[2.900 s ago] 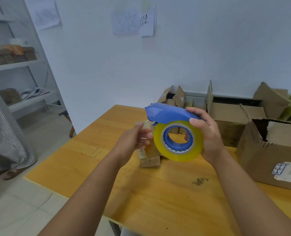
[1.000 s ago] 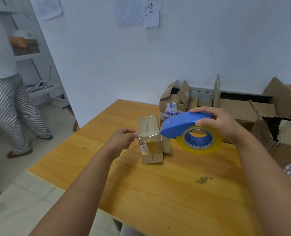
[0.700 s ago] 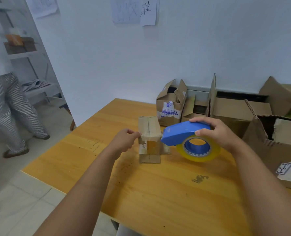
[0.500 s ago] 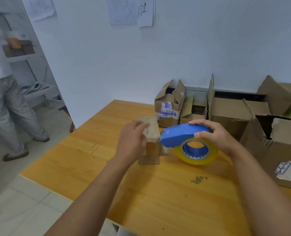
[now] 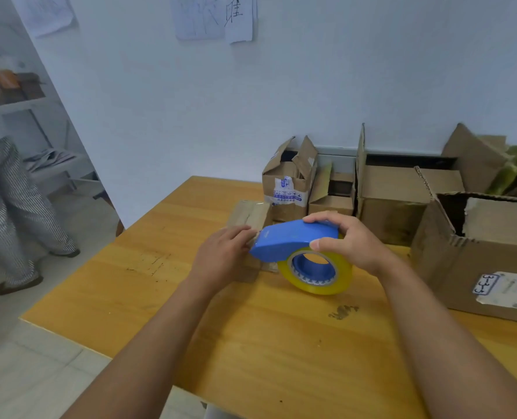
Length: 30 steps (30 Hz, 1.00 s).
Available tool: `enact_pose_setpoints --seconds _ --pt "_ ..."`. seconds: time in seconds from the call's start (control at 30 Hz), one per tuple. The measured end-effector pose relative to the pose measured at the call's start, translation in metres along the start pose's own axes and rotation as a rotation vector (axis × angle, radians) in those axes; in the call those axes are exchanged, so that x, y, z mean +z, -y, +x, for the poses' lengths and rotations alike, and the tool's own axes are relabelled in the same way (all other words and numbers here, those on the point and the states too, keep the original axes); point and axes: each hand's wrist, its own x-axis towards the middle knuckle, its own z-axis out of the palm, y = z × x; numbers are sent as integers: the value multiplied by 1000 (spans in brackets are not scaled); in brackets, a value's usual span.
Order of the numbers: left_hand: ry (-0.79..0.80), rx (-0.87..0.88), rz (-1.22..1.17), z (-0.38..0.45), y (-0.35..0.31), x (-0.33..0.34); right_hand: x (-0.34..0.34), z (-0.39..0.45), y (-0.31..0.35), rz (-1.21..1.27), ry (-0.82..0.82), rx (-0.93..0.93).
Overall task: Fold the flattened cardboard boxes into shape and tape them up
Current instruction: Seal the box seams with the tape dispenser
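A small brown cardboard box [image 5: 249,214] stands on the wooden table [image 5: 251,343], partly hidden behind my hands. My left hand [image 5: 221,257] lies over its near top and side, fingers fairly straight and pressing on it. My right hand [image 5: 349,241] grips a blue tape dispenser [image 5: 290,240] holding a yellow tape roll [image 5: 316,272]. The dispenser's blue nose sits right at the box's top, next to my left fingertips. The roll's lower edge is close to the table.
Several open cardboard boxes [image 5: 290,184] line the wall behind, and a large open box [image 5: 477,252] with a label stands at the right. A person in striped trousers [image 5: 6,207] walks by shelves at the left. The table's near left edge drops to the tiled floor.
My left hand moved from pinching the box's left side to lying over its top. My right hand brought the dispenser lower and leftward up to the box. The person at left walked on.
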Motion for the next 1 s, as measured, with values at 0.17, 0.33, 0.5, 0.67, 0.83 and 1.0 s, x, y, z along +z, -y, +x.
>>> enact_pose_setpoints --seconds 0.17,0.33,0.5,0.67,0.83,1.0 --pt "32 -106 -47 0 -1 7 -4 -5 2 -20 -13 9" --pt "-55 -157 -47 3 -9 15 -11 -16 3 5 -40 2" --pt "-94 -131 -27 5 -8 18 -15 -17 6 -16 -42 11" --pt "-49 -130 -61 6 -4 16 -18 -18 7 -30 -21 17" --pt "-8 -129 -110 8 1 14 -16 -9 11 -77 24 43" --pt "142 -130 -189 8 10 4 -9 11 17 -101 47 65"
